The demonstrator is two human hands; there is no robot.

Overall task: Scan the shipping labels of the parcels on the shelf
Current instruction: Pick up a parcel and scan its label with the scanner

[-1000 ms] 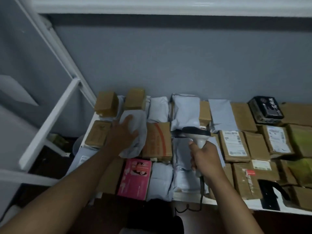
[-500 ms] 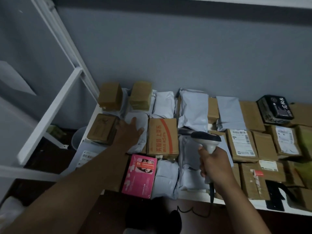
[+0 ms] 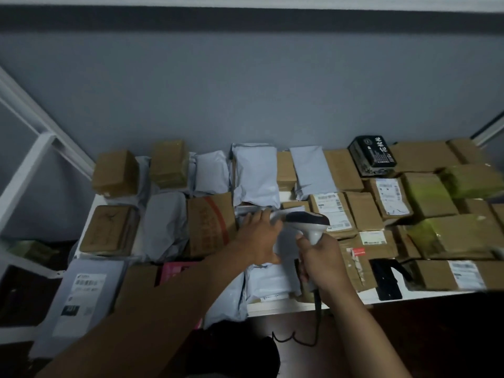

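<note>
Looked like a parcel depot / stockroom tbh: white metal shelf (image 3: 286, 305) against a grey wall (image 3: 245, 91), crammed w/ cardboard boxes (image 3: 364, 210), grey mailer bags (image 3: 256, 174), printed labels (image 3: 331, 211), plus a corded scanner (image 3: 308, 223).

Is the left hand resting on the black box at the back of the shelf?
No, the left hand lies on a white mailer bag beside the scanner; the black box sits untouched far behind.

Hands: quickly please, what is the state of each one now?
Left hand: open, fingers resting on a white mailer in the middle row.
Right hand: closed around the scanner handle, holding it over the parcels.
</note>
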